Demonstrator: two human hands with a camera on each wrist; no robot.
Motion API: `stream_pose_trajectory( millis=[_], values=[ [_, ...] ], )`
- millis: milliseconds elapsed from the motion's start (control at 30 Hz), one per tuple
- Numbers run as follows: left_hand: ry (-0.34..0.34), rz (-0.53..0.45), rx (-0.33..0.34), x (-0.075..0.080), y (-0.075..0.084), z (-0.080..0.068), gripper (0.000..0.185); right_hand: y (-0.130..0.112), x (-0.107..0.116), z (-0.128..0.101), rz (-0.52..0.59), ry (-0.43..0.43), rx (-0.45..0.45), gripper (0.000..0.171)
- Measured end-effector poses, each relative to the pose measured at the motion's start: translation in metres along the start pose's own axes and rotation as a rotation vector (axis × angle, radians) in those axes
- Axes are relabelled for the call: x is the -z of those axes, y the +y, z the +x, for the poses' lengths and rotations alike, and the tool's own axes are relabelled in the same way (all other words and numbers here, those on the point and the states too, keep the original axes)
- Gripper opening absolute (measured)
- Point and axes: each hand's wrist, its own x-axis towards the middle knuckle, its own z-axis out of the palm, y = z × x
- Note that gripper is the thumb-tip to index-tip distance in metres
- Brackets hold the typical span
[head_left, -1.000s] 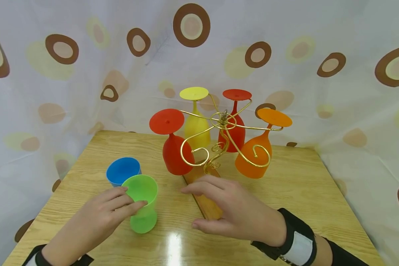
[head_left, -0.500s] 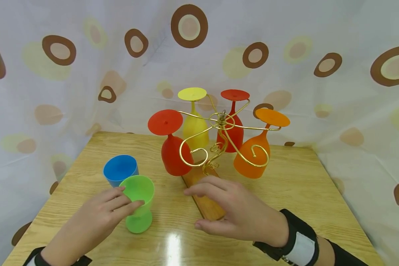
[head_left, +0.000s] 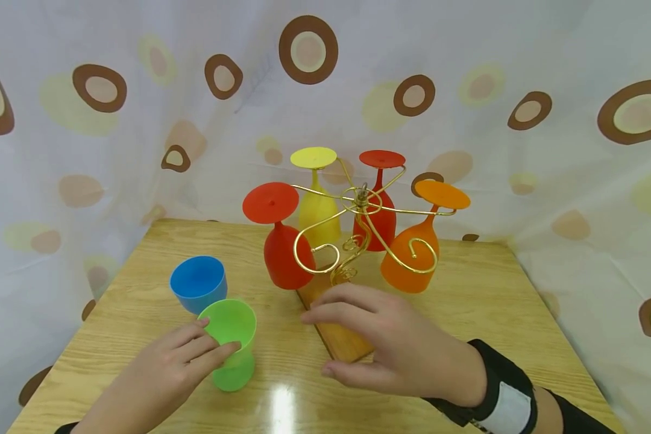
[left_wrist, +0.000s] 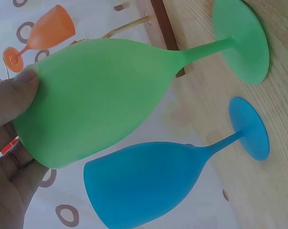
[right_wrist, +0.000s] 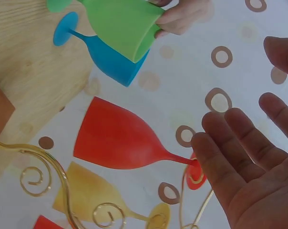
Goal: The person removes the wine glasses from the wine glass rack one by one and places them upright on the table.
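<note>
While the left hand grasps the green goblet by its bowl, thumb and fingers curled round the near side just under the rim, that goblet stands upright on its foot on the wooden table, at the front left, with the blue goblet just behind it and close enough that the two bowls look to be touching or nearly so. Item, right hand: released, fingers spread and relaxed, hovering above the wooden base of the gold wire rack, holding nothing; whether it touches the base cannot be told. Item, rack: four goblets hung upside down by their feet, namely a red one at front left, a yellow one behind it, a second red one at the back and an orange one at front right. Two curled arms toward the front appear vacant. Note on handling, as judgement: the grip on the green bowl is best kept firm but light, the lift taken straight up so the blue neighbour is not knocked, and the free hand is well placed to press on the base should the rack need holding against tipping or turning.
</note>
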Motion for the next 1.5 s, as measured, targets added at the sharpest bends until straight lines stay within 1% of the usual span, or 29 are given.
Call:
stream_pose_trajectory(
  millis=[67,133,200,267,367,433,500,533,600,667,733,767,800,900,1033,1167,1267,1367,1433,1500],
  values=[
    [0.017,0.001,-0.011,0.0,-0.001,0.0,0.052,-0.004,0.005,0.004,-0.006,0.014,0.029,0.038],
    [0.031,0.003,-0.015,0.0,-0.001,0.0,0.051,-0.009,0.01,0.007,-0.015,0.03,0.078,0.035],
    [0.046,0.007,-0.019,0.0,-0.002,0.0,0.05,-0.013,0.017,0.012,-0.038,0.054,0.159,0.034],
    [0.045,0.011,-0.019,0.0,-0.003,0.0,0.05,-0.016,0.024,0.017,-0.07,0.081,0.24,0.033],
    [0.062,0.011,-0.038,0.001,-0.004,0.001,0.05,-0.017,0.035,0.025,-0.138,0.13,0.34,0.031],
    [0.097,0.0,-0.059,0.001,-0.002,0.004,0.045,-0.017,0.042,0.029,-0.181,0.158,0.373,0.028],
    [0.134,-0.015,-0.079,0.002,0.0,0.008,0.041,-0.017,0.05,0.034,-0.215,0.169,0.384,0.024],
    [0.152,-0.026,-0.09,0.004,0.003,0.01,0.039,-0.017,0.054,0.037,-0.227,0.17,0.383,0.022],
    [0.191,-0.055,-0.112,0.008,0.009,0.016,0.036,-0.017,0.062,0.043,-0.257,0.15,0.353,0.02],
    [0.231,-0.09,-0.138,0.015,0.014,0.021,0.033,-0.016,0.07,0.051,-0.274,0.107,0.309,0.02],
    [0.284,-0.126,-0.175,0.023,0.02,0.027,0.029,-0.011,0.077,0.06,-0.295,0.049,0.261,0.022],
    [0.3,-0.152,-0.186,0.027,0.024,0.029,0.028,-0.007,0.08,0.065,-0.305,0.015,0.237,0.024],
    [0.313,-0.173,-0.195,0.031,0.027,0.031,0.027,-0.002,0.082,0.07,-0.316,-0.023,0.216,0.027],
    [0.372,-0.203,-0.254,0.039,0.034,0.036,0.025,0.018,0.086,0.086,-0.349,-0.13,0.166,0.033],
    [0.399,-0.211,-0.292,0.045,0.04,0.04,0.024,0.045,0.085,0.111,-0.391,-0.282,0.089,0.043],
    [0.39,-0.224,-0.277,0.05,0.042,0.04,0.024,0.06,0.079,0.134,-0.431,-0.483,-0.029,0.053],
    [0.369,-0.246,-0.257,0.049,0.041,0.035,0.025,0.067,0.073,0.15,-0.444,-0.619,-0.116,0.057],
    [0.346,-0.264,-0.239,0.044,0.039,0.027,0.028,0.074,0.067,0.164,-0.429,-0.702,-0.166,0.06],
    [0.345,-0.272,-0.238,0.041,0.037,0.023,0.029,0.077,0.063,0.17,-0.403,-0.729,-0.177,0.06],
    [0.328,-0.276,-0.221,0.041,0.037,0.019,0.03,0.079,0.059,0.176,-0.378,-0.745,-0.182,0.061]
  ],
)
